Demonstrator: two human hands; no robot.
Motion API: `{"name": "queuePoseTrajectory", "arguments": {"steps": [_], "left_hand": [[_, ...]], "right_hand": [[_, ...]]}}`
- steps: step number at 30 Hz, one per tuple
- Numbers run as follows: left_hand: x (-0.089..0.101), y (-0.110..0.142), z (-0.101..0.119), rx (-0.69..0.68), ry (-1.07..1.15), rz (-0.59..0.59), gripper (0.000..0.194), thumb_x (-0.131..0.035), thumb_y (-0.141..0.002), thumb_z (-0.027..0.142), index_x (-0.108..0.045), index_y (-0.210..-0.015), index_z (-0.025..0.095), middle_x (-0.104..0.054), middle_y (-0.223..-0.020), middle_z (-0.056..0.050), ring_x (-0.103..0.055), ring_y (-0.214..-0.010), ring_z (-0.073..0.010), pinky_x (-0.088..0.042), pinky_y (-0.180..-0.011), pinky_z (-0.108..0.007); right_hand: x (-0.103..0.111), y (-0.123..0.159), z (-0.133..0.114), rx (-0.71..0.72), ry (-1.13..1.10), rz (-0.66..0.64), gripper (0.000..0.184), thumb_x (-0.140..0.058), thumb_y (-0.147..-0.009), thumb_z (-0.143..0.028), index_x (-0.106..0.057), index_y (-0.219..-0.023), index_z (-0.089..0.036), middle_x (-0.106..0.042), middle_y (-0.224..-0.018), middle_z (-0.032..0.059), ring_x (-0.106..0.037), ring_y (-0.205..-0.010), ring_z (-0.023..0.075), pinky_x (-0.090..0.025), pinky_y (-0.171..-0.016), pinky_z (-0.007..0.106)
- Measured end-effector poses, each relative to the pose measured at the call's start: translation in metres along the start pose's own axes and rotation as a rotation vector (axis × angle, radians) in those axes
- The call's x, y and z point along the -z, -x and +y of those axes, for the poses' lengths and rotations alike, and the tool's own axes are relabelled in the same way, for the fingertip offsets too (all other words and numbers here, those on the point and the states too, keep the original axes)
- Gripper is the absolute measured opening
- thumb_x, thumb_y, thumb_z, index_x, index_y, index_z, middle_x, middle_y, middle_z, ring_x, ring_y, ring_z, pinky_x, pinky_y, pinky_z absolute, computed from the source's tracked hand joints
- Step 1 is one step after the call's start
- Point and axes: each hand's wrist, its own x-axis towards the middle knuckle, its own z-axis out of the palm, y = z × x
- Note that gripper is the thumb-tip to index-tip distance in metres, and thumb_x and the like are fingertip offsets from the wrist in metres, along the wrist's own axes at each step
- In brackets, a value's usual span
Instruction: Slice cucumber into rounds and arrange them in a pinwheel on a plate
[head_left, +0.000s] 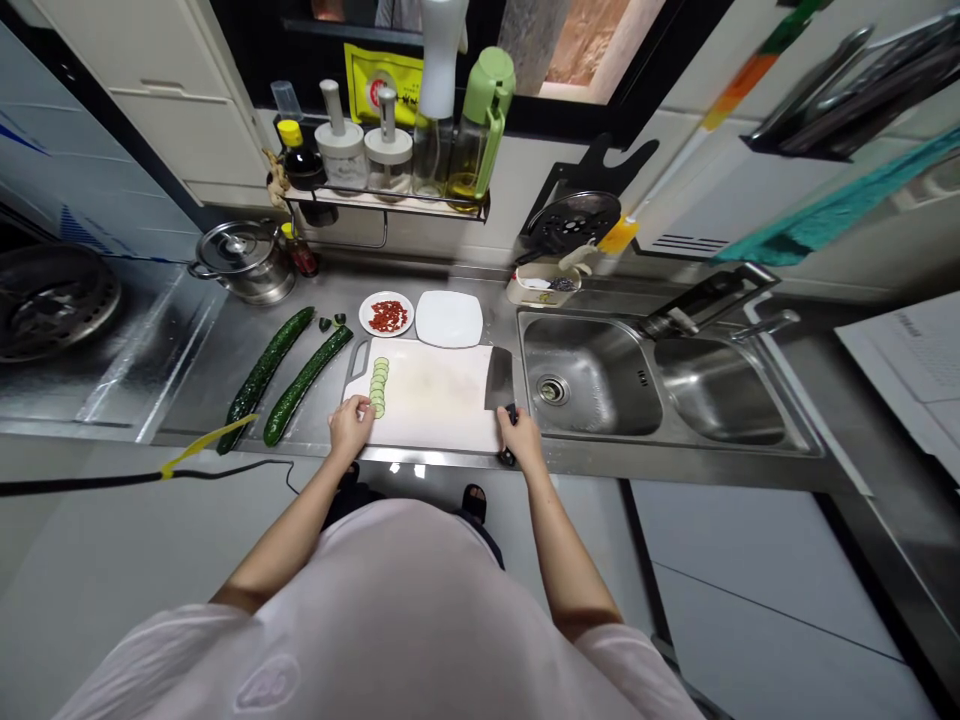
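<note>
A row of overlapping cucumber slices (381, 378) lies along the left side of the white cutting board (435, 420). My left hand (351, 428) is at the near end of that row, its fingers drawn together against the nearest slice. On the board's right edge rests a cleaver (499, 375), blade pointing away from me. Its black handle is wrapped by my right hand (520, 437). Left of the board lie two whole-looking dark green cucumbers (270, 365) (306, 388), with small cut cucumber ends (325, 323) near their far tips.
Behind the board stand a plate of chopped red chili (405, 302) and a white plate (448, 320). A lidded pot (247, 262) is at the back left, a double sink (592, 415) to the right. Above hangs a rack (390, 200) with bottles and jars. A yellow strap (206, 440) crosses the counter edge.
</note>
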Motion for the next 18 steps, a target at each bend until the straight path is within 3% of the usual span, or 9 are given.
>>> {"name": "queuePoseTrajectory", "arguments": {"steps": [6, 13, 18], "left_hand": [[-0.001, -0.013, 0.016, -0.056, 0.077, 0.069, 0.019, -0.052, -0.083, 0.033, -0.064, -0.091, 0.022, -0.067, -0.089, -0.004, -0.060, -0.086, -0.0181, -0.044, -0.082, -0.030], [-0.023, -0.044, 0.061, -0.114, 0.251, -0.026, 0.026, -0.051, -0.084, 0.034, -0.063, -0.102, 0.019, -0.067, -0.090, -0.003, -0.061, -0.079, -0.0146, -0.047, -0.078, -0.025], [-0.040, -0.074, 0.081, -0.054, 0.304, -0.066, 0.029, -0.054, -0.082, 0.031, -0.063, -0.106, 0.017, -0.067, -0.082, -0.003, -0.061, -0.073, -0.0131, -0.047, -0.073, -0.023]], "right_hand": [[0.010, -0.004, -0.001, -0.042, 0.183, 0.018, 0.054, -0.033, -0.095, -0.055, -0.055, -0.118, -0.012, -0.067, -0.102, 0.0183, -0.064, -0.101, 0.0271, -0.045, -0.082, 0.034], [0.011, -0.005, -0.006, -0.010, 0.307, 0.016, 0.051, -0.033, -0.096, -0.052, -0.053, -0.119, -0.010, -0.067, -0.101, 0.0196, -0.064, -0.099, 0.0286, -0.045, -0.082, 0.036], [0.011, -0.005, -0.006, 0.008, 0.328, -0.012, 0.051, -0.034, -0.096, -0.052, -0.055, -0.118, -0.011, -0.066, -0.102, 0.0205, -0.063, -0.102, 0.0288, -0.044, -0.085, 0.037]]}}
